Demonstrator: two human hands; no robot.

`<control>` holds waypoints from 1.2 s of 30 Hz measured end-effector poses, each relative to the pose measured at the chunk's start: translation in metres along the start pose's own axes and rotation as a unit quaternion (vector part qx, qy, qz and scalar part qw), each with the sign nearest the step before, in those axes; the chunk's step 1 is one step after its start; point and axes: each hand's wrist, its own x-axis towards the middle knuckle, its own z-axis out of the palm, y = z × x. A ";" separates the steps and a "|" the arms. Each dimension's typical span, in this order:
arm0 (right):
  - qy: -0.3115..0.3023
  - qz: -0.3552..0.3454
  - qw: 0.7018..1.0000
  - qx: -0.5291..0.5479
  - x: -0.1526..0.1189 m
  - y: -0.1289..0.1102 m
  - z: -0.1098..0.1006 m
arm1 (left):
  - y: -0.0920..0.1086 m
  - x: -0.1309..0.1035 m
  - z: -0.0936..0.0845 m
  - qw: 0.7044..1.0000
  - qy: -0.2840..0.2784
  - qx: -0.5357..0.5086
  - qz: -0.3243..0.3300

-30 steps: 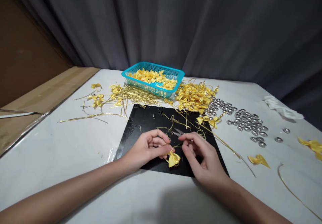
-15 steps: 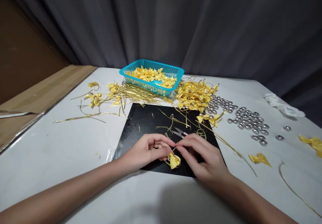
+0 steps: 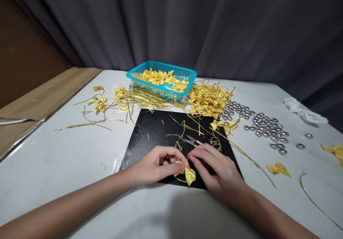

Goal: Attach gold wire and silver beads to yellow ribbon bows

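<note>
Between thumb and fingers, my left hand [image 3: 158, 164] pinches a yellow ribbon flower [image 3: 190, 176] whose petals hang below the fingertips. A loop of gold cord [image 3: 180, 179] curves under it. My right hand [image 3: 215, 164] is closed in a pinch on the thin gold cord end [image 3: 187, 161] rising from the flower. Both hands are over a black mat [image 3: 152, 135], fingertips nearly touching. Just beyond my right fingers lie small scissors [image 3: 191, 140], their handles partly hidden by that hand. Cord scraps [image 3: 178, 145] are scattered on the mat.
A blue basket [image 3: 160, 91] of yellow ribbon pieces stands at the back. Gold cords [image 3: 146, 98] lie before it, with a heap of yellow flowers [image 3: 207, 101] to its right. Silver beads [image 3: 268, 126] spread farther right. Loose ribbon [image 3: 279, 170] and white cloth [image 3: 305, 111] lie on the white table.
The flower has shifted slightly right and down, showing more of its petals and loop. My left fingers have curled in closer around it, while the right hand keeps its pinch.
</note>
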 end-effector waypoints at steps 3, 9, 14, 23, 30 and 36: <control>0.007 0.000 1.000 -0.004 -0.001 0.000 0.001 | -0.003 0.001 -0.002 0.998 0.020 -0.045 0.027; 0.047 -0.018 0.998 -0.024 -0.004 -0.001 0.002 | -0.006 0.001 -0.006 0.994 0.014 -0.080 0.066; 0.044 -0.032 0.998 -0.030 -0.007 -0.006 -0.002 | -0.006 -0.001 -0.004 0.994 0.011 -0.063 0.092; 0.042 -0.059 0.992 -0.103 -0.013 -0.002 -0.006 | -0.008 -0.001 -0.001 0.997 0.026 -0.002 0.070; 0.011 -0.067 0.995 -0.066 -0.009 -0.002 -0.004 | -0.010 0.000 0.002 0.999 0.040 0.017 0.026; -0.002 -0.081 0.993 -0.081 -0.009 -0.003 -0.006 | -0.007 0.001 0.004 0.998 0.060 -0.026 0.006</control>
